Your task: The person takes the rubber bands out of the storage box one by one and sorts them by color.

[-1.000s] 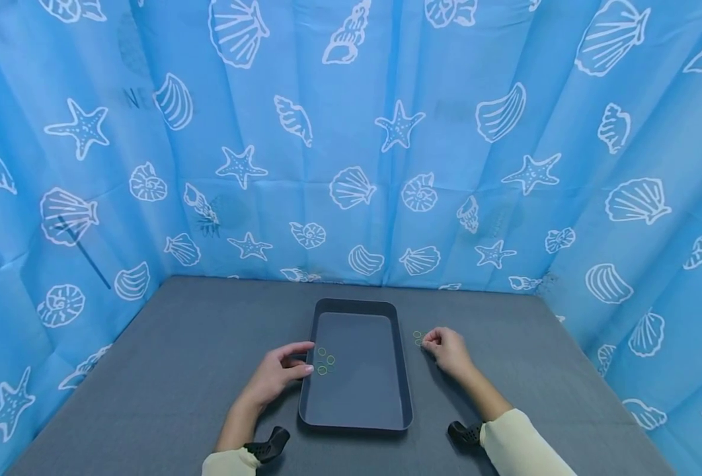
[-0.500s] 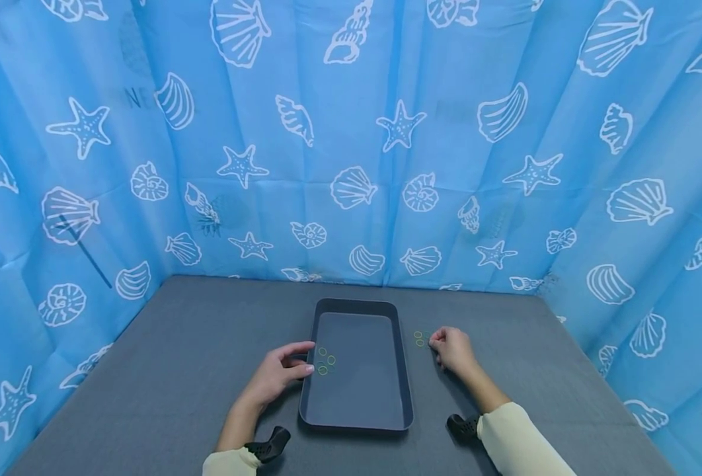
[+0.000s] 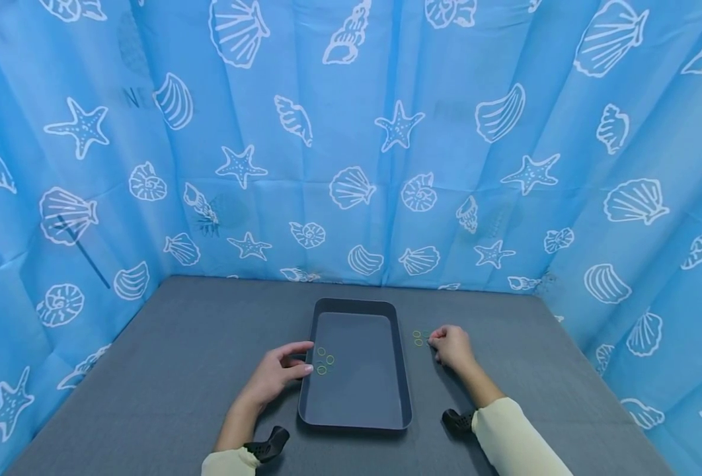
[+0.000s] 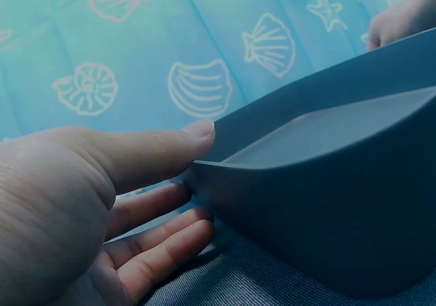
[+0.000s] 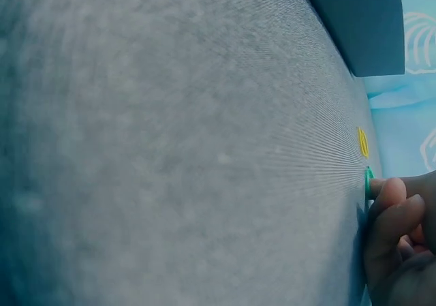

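My left hand (image 3: pixel 270 377) holds a dark grey rectangular tray (image 3: pixel 359 424) by its left rim. In the left wrist view the thumb (image 4: pixel 194 139) lies over the rim, with other fingers outside the wall. Several thin yellow loops, like small rubber bands (image 3: pixel 330 360), lie at the tray's left side, with fainter green ones among them. Right of the tray, my right hand (image 3: pixel 453 349) is low over the table, thumb and index fingertip together. The right wrist view shows the fingertips at a thin green loop (image 5: pixel 368 183), apparently pinching it. Yellow loops (image 3: pixel 419 342) lie just to its left.
A grey cloth (image 3: pixel 238 304) covers the table. Blue curtains (image 3: pixel 351 145) with white shells and starfish enclose its back and sides. A black strap-on device (image 3: pixel 270 444) sits at the left wrist, another black device (image 3: pixel 458 421) at the right.
My right hand has shifted slightly right, away from the yellow loops, and a green loop now shows by its fingertips. The left hand and tray have stayed in place.
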Available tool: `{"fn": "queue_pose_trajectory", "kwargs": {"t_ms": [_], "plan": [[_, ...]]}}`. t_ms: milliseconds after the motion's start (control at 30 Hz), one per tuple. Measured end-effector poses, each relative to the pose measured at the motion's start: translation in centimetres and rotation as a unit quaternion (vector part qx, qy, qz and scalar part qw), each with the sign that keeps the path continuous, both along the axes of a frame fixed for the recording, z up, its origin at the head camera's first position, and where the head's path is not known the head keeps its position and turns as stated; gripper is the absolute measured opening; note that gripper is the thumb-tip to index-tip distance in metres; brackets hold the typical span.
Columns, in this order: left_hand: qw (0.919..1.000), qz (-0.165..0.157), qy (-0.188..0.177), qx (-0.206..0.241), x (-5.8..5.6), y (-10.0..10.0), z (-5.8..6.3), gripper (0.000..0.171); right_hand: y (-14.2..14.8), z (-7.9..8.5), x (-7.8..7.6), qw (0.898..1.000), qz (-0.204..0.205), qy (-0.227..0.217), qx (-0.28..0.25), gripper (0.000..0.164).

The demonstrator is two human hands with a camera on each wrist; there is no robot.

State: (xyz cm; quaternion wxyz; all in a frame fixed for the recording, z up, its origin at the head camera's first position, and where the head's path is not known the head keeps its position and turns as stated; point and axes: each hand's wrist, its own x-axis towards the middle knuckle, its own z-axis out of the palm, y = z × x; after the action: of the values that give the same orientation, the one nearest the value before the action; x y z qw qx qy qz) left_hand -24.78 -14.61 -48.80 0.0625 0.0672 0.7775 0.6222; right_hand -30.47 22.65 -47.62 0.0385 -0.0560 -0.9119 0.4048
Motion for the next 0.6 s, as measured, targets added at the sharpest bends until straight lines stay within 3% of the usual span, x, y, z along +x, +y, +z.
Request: {"fn": "queue_pose_trajectory", "kwargs": {"t_ms": [367,600], "plan": [[0.9999,-0.009,0.006,-0.002,-0.1,-0.1,0.0,0.045,0.5,0.2,0.4,0.994,-0.009,-0.013,-0.106,0.011],[0.9999,-0.011,0.003,0.004,-0.1,-0.1,0.0,0.045,0.1,1.1,0.2,0.994,0.001,-0.015,-0.111,0.012]]}}
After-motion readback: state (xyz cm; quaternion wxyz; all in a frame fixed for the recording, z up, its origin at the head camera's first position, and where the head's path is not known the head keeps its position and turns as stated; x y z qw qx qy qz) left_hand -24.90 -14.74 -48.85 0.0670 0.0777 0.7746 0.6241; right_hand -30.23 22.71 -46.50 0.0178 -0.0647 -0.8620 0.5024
